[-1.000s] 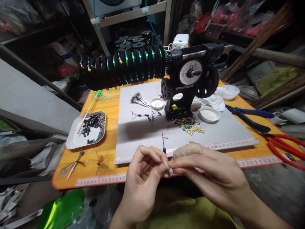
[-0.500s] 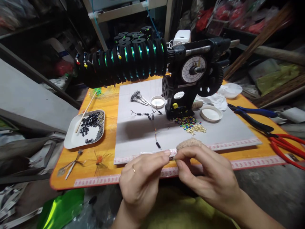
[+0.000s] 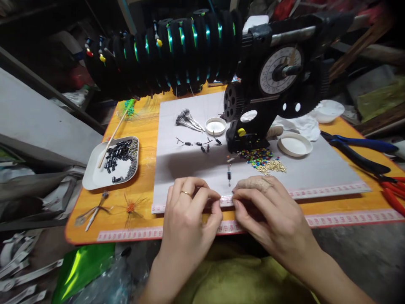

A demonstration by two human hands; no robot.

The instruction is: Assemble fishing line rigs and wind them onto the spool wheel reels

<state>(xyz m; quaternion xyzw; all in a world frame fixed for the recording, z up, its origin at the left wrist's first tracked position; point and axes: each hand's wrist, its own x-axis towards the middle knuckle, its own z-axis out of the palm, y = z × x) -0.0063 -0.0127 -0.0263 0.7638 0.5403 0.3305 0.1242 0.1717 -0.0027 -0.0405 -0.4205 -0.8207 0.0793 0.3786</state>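
Note:
Close together over the board's front edge, both my hands are pinched. My left hand (image 3: 194, 207), with a ring on one finger, has thumb and index tips pressed together. Facing it, my right hand (image 3: 268, 207) pinches with thumb and index, and one finger is wrapped in beige tape. Whatever lies between the fingertips is too small to make out. Just beyond the fingertips is a small black cylinder (image 3: 229, 175) on a thin line. Multicoloured beads (image 3: 257, 156) and small gold-coloured pieces (image 3: 272, 166) lie in heaps behind my right hand.
A black geared machine (image 3: 253, 114) with a row of line spools (image 3: 171, 55) overhangs the grey board (image 3: 186, 169). A white tray (image 3: 90, 173) of black cylinders stands left. Two shallow white dishes (image 3: 294, 145) (image 3: 215, 126) and pliers (image 3: 357, 156) are also on the table.
My left hand's fingers have gone from stretched and flat to curled into a pinch. My right hand keeps its pinch. The camera view has shifted closer, and the hanging black cylinder appears further right.

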